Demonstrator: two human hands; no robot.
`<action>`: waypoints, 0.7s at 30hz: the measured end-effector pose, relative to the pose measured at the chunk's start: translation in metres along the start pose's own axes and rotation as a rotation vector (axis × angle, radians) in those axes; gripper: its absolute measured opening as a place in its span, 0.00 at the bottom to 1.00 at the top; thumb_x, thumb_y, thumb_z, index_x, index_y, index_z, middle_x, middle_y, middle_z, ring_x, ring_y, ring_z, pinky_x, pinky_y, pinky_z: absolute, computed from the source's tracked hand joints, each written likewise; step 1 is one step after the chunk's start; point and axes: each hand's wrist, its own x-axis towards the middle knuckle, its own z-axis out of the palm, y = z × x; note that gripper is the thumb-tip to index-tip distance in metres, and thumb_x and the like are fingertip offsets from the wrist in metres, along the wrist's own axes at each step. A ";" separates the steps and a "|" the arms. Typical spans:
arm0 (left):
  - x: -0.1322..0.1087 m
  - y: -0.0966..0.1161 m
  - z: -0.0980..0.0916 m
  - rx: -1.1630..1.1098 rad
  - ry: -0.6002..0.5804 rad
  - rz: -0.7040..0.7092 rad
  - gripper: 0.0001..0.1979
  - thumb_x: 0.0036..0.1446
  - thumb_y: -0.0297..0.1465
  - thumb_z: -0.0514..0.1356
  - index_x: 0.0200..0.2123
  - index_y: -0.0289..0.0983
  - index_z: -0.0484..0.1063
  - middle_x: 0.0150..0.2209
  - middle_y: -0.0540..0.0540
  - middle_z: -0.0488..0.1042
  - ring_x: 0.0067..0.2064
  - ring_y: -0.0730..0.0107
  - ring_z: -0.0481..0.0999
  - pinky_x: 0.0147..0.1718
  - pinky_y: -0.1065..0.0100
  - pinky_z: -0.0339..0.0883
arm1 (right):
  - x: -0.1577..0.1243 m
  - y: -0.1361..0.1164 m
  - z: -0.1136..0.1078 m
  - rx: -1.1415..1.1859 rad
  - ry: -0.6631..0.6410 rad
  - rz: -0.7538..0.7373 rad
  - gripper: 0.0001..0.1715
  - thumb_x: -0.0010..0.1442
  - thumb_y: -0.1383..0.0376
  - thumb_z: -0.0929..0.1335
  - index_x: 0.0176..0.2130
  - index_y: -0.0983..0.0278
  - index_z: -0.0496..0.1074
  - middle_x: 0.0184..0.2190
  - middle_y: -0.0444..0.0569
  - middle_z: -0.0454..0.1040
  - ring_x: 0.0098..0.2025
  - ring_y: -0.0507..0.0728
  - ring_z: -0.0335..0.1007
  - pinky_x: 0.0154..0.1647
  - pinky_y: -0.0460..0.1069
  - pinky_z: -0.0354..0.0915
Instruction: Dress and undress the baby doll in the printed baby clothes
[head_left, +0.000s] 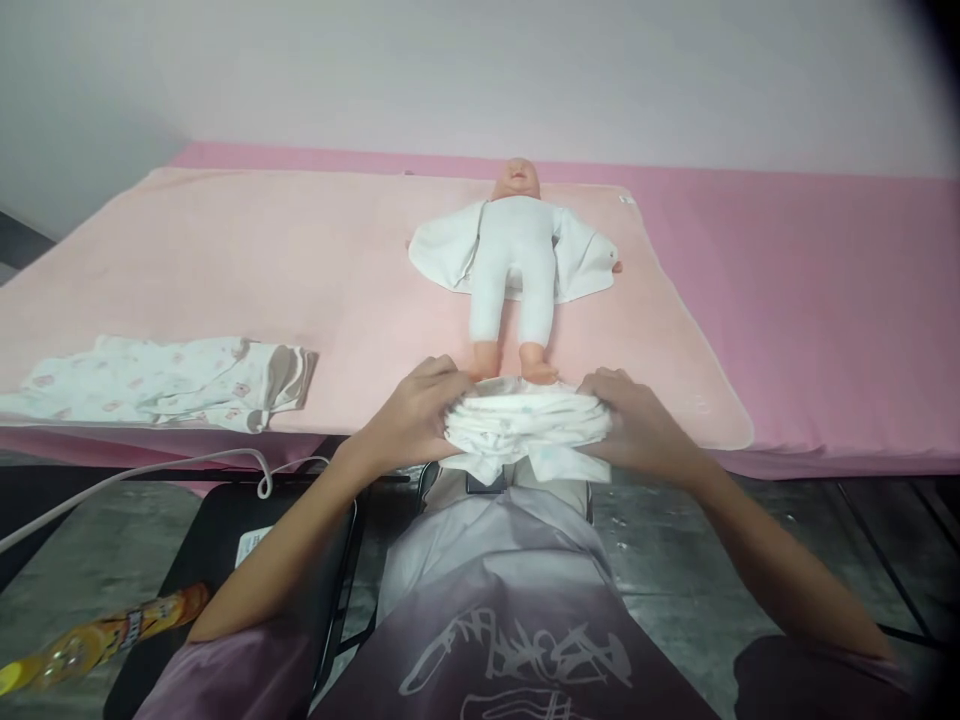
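A baby doll (514, 240) lies on its back on the peach pad, head toward the wall and feet toward me. White cloth covers its body and legs, and a white top spreads out at both arms. Just below its feet, my left hand (427, 410) and my right hand (634, 425) grip the two sides of a bunched white baby garment (529, 425). Its exact kind I cannot make out. The fingers of both hands are closed on the gathered fabric, partly hidden by it.
Folded white printed baby clothes (165, 380) lie on the left of the peach pad (337, 250). Pink cloth (810, 320) covers the table on the right. Below the table at left, a drink bottle (105, 635) rests by a black chair (300, 570), and a white cable (165, 465) crosses there.
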 end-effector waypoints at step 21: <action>0.192 0.052 -0.149 0.411 0.171 0.095 0.20 0.66 0.49 0.69 0.33 0.40 0.73 0.34 0.41 0.74 0.47 0.48 0.75 0.48 0.54 0.68 | 0.089 -0.048 -0.195 -0.500 0.377 0.048 0.31 0.66 0.35 0.72 0.39 0.59 0.77 0.42 0.53 0.77 0.40 0.62 0.70 0.37 0.55 0.61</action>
